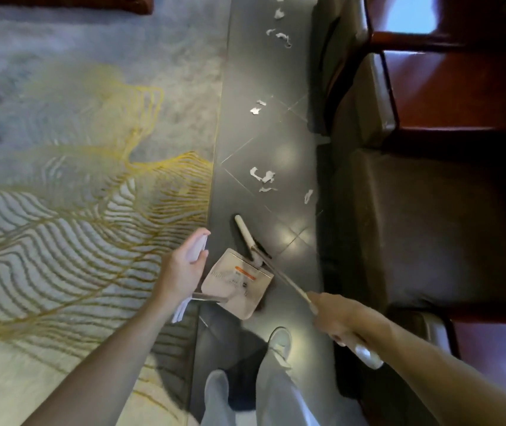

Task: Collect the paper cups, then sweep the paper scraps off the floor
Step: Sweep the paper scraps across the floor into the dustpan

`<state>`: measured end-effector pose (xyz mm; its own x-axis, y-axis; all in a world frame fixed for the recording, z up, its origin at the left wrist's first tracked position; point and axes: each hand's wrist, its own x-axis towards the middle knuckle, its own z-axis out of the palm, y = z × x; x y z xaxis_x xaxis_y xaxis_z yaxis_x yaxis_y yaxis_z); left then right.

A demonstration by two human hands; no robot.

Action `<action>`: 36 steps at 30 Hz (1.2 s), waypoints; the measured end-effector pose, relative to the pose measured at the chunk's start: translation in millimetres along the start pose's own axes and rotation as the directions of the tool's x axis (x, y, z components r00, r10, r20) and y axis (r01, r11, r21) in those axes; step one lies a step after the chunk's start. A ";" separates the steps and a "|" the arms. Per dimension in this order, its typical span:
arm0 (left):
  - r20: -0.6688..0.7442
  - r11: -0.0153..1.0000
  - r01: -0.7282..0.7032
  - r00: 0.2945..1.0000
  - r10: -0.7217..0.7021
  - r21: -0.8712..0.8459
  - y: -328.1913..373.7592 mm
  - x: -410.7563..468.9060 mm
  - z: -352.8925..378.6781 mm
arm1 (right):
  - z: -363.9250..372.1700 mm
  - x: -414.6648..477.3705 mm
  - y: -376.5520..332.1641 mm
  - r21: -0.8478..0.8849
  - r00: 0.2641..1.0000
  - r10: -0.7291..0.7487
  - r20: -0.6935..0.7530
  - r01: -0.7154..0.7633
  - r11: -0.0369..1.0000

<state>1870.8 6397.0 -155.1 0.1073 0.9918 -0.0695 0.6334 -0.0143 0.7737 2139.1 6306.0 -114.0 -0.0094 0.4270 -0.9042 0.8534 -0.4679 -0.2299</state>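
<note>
**A:** Head view, looking down. What has each hand got?

**B:** The left hand (181,269) is curled round a white stack, the paper cups (198,249) I'd judge (blurred, so not certain). It holds them over the edge of the rug (76,179), probably to keep them out of the sweeping.

**A:** And the right?

**B:** The right hand (338,318) grips a long handle (285,279) that slants down to the dustpan (236,281). The pan hangs tilted above the dark floor (245,72), with a second white grip (243,230) sticking out past it, likely the brush.

**A:** The scraps?

**B:** The paper scraps (262,176) lie in small clusters along the tiles ahead, between the rug and the chairs (430,210), not yet swept. The nearest cluster is just beyond the pan.
</note>
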 end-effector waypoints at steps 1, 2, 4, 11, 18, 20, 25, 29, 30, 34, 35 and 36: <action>-0.003 1.000 0.002 1.000 -0.002 0.003 2.4 3.2 2.7 | -4.4 -5.1 4.6 0.019 0.999 -0.009 0.051 0.008 1.000; -0.005 1.000 -0.002 1.000 0.002 0.003 4.3 6.4 5.2 | -11.3 -10.8 9.9 0.028 0.996 -0.020 0.084 0.018 0.999; -0.005 1.000 -0.009 1.000 0.009 -0.011 6.0 14.3 6.9 | -31.8 -20.2 23.2 0.011 0.992 -0.054 0.113 0.053 0.999; 0.009 0.995 0.036 0.999 -0.036 -0.090 24.8 48.2 27.6 | -111.6 -31.1 62.5 0.147 0.990 -0.104 0.092 0.090 0.985; 0.008 0.997 0.004 1.000 -0.003 -0.073 56.0 137.7 43.3 | -165.3 6.2 66.9 0.248 0.995 0.000 -0.096 0.024 0.968; 0.013 0.999 -0.003 1.000 0.004 -0.053 59.5 166.9 49.6 | -177.2 22.7 65.4 0.265 0.990 0.059 -0.127 -0.023 0.964; 0.046 0.997 -0.037 0.998 0.040 -0.061 61.6 225.5 63.8 | -218.4 65.6 52.3 0.163 0.956 0.195 -0.219 -0.161 0.973; 0.042 1.000 -0.007 0.999 0.008 -0.027 60.5 262.2 63.9 | -248.4 97.2 29.1 0.150 0.967 0.226 -0.120 -0.208 0.967; 0.050 1.000 -0.014 0.999 0.015 -0.023 59.0 267.2 62.8 | -252.6 101.6 21.5 0.176 0.971 0.218 -0.093 -0.200 0.964; 0.027 0.998 -0.063 0.998 0.063 -0.009 54.4 284.5 57.7 | -269.1 109.2 -3.4 0.180 0.991 0.126 -0.045 -0.116 0.977; 0.026 0.999 -0.041 0.999 0.041 -0.002 54.2 289.0 57.1 | -274.2 109.0 -7.5 0.192 0.994 0.106 -0.036 -0.097 0.977; 0.027 1.000 -0.013 1.000 0.013 -0.004 54.7 292.5 56.2 | -280.4 108.4 -10.4 0.242 0.996 0.089 -0.020 -0.081 0.967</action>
<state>1979.9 6679.2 -168.5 0.1357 0.9878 -0.0765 0.6290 -0.0262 0.7770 2275.4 6574.1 -108.7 0.0768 0.3993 -0.9136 0.6997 -0.6743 -0.2360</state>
